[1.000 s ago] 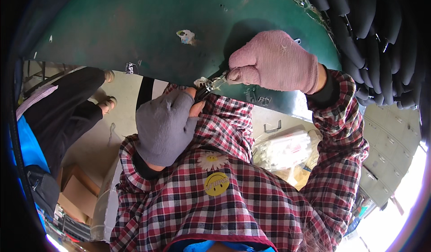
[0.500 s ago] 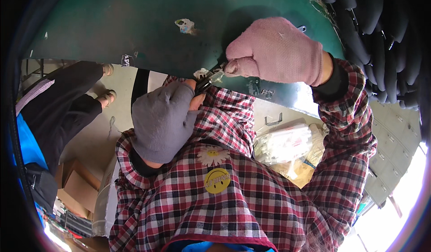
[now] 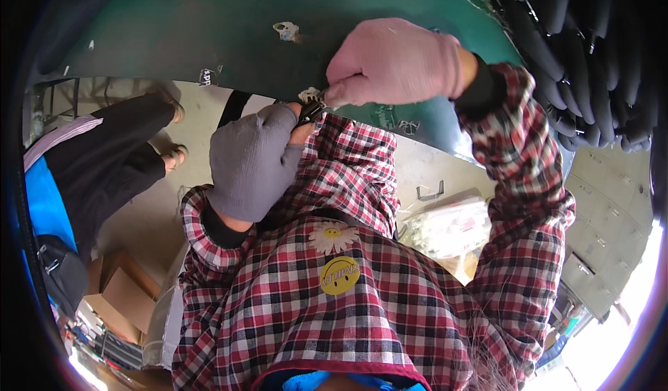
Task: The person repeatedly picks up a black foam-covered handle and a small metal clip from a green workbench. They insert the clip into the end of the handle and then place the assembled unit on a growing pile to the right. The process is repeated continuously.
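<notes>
Since the earlier frame both hands have shifted slightly up and toward the middle of the view, and the right hand in a pink knitted glove (image 3: 396, 64) now sits higher against the dark green curved metal panel (image 3: 181, 22), covering more of its lower edge. The left hand in a grey fingerless glove (image 3: 252, 161) has stayed just below and to the left of it, at the panel's rim.

The right hand's grip is closed into a fist, thumb and forefinger pinched on a small silvery metal piece (image 3: 311, 97) at the panel's edge. The left hand's bare fingertips (image 3: 300, 132) are closed on a small dark metal tool (image 3: 310, 112) that meets the silvery piece; the two hands are almost touching there. What kind of tool it is cannot be told, as it is mostly hidden between the hands.

Both forearms wear a red, white and black checked shirt (image 3: 362, 314), which carries a round yellow smiley badge (image 3: 339, 275) and a white daisy-shaped badge (image 3: 332, 236). On the left, another person in dark clothes with a blue garment (image 3: 76, 175) stands on the pale floor (image 3: 146, 217), well apart from the hands. Brown cardboard boxes (image 3: 122, 300) lie below them. Black ribbed hoses (image 3: 591, 50) hang at the upper right, beside the panel.
</notes>
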